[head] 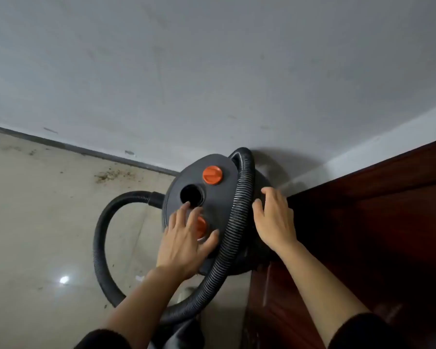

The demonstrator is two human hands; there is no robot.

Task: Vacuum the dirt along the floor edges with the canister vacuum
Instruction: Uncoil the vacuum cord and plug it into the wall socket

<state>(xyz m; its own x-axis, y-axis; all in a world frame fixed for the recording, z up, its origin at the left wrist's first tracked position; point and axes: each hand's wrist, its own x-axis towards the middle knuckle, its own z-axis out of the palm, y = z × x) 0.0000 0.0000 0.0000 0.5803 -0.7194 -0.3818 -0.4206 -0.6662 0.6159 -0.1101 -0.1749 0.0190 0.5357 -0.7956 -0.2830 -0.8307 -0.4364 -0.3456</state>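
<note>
Along the left, scattered brown dirt (111, 174) lies on the pale tiled floor (35, 222), close to the dark strip at the foot of the grey wall (212, 71). To its right a black ribbed hose (98, 238) loops out over the floor from the side of the canister vacuum (222, 195), which stands in the corner where the wall meets a dark red wooden panel (363, 222).

The left hand (184, 239) rests on the near part of the vacuum's flat black lid with its fingers spread. The fingertips reach the rim of an open round port (191, 195), and the palm half covers an orange knob (202, 226). A second orange knob (212, 175) sits uncovered farther back on the lid.

Another run of the hose arches over the lid just right of that hand. Beyond it, the right hand (275, 220) lies against the canister's right flank, fingers slightly arched and apart, touching the body beside the hose.
</note>
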